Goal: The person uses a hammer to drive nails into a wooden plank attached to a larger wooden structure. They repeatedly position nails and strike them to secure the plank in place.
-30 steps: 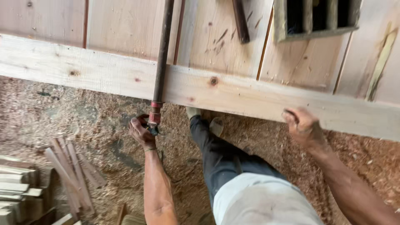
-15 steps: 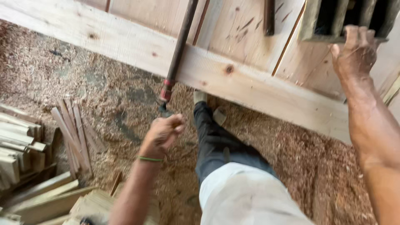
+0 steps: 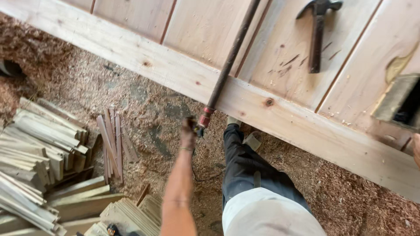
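Note:
A long rusty bar clamp lies across the pale wooden panel and ends in a red fitting just below the panel's bottom rail. My left hand reaches up to that end, its fingers closed around the clamp's small handle. Only a sliver of my right hand shows at the right edge, beside the rail; its fingers are out of sight.
A claw hammer lies on the panel at the upper right, and a slatted wooden block sits at the right edge. Stacks of wood strips lie at the left on the sawdust floor. My dark-trousered leg stands beneath the rail.
My left hand has risen from below the clamp back to its red end and closed on the handle. My right hand left the slatted block and slid almost out of view at the right.

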